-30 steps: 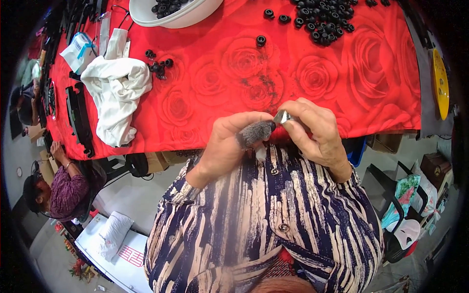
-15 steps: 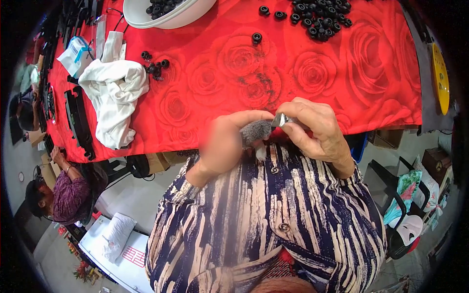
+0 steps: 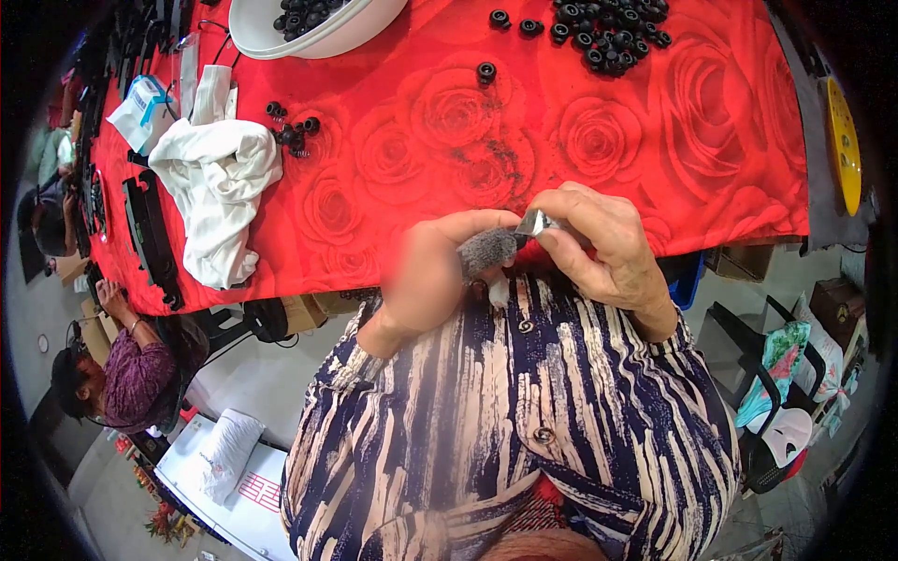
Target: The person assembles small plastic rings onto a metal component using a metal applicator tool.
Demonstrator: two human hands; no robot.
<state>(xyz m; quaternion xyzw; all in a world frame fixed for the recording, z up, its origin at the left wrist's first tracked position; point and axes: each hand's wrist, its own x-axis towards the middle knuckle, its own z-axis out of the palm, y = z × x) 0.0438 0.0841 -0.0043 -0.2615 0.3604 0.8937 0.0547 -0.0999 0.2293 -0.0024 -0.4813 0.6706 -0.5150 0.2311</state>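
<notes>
My left hand (image 3: 423,273), partly blurred, is closed in front of my chest at the table's near edge. From it sticks out a dark grey, fuzzy-looking piece (image 3: 486,252); whether this is a cover on the thumb I cannot tell. At its tip, under the index finger, a small black part (image 3: 521,240) is pinched. My right hand (image 3: 599,245) grips a small shiny metal blade (image 3: 534,222) between thumb and fingers, its edge against or very near the black part. A bit of white cloth (image 3: 499,292) hangs below the grey piece.
Black crumbs (image 3: 500,164) lie on the red rose-patterned tablecloth (image 3: 374,201). Round black parts (image 3: 613,35) are heaped at the far right; a white bowl (image 3: 323,37) holds more. Leftward are a white cloth (image 3: 217,196) and black strips (image 3: 150,234). Another person (image 3: 140,374) sits at left.
The blade in my right hand has shifted slightly up and left, toward the left index fingertip. My left hand stays nearly in place, its hold the same.
</notes>
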